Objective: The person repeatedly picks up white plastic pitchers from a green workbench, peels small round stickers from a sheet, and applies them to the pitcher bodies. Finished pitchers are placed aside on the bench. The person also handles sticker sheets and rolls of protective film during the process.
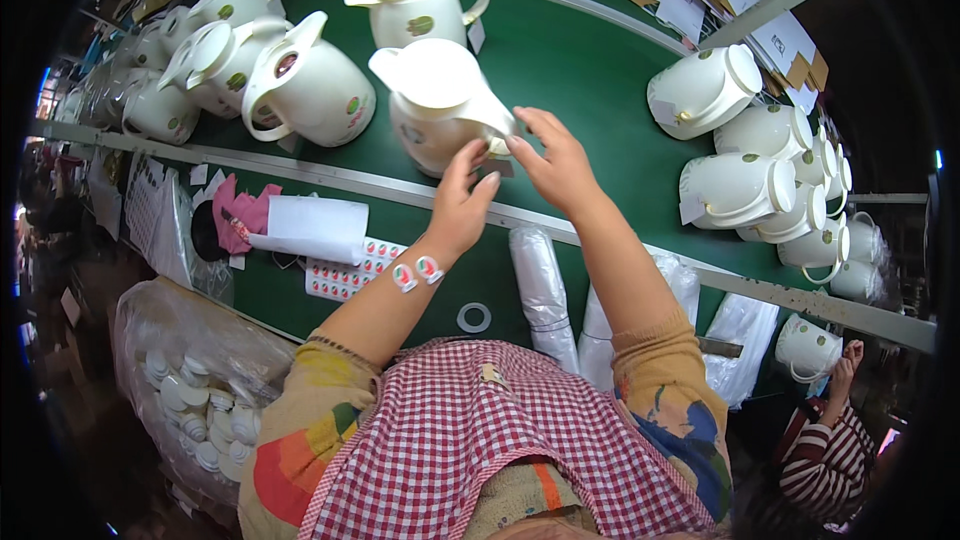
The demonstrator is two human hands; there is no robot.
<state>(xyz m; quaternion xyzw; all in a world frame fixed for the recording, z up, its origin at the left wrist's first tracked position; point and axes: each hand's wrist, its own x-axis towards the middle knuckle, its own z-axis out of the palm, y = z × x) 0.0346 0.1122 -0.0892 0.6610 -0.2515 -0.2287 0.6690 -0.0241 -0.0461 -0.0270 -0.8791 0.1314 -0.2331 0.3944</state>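
The white jug (425,130) stands on the green bench (590,70) before me, its handle (488,112) turned toward my right hand (556,166), which probably keeps that side easy to reach. My right hand is open, thumb and fingers parted beside the handle, while my left hand (460,210) curls near its lower end, and I cannot tell whether it pinches anything. Two stickers (429,268) sit on my left forearm (385,302), presumably for quick reach, beside the sticker sheet (330,283).
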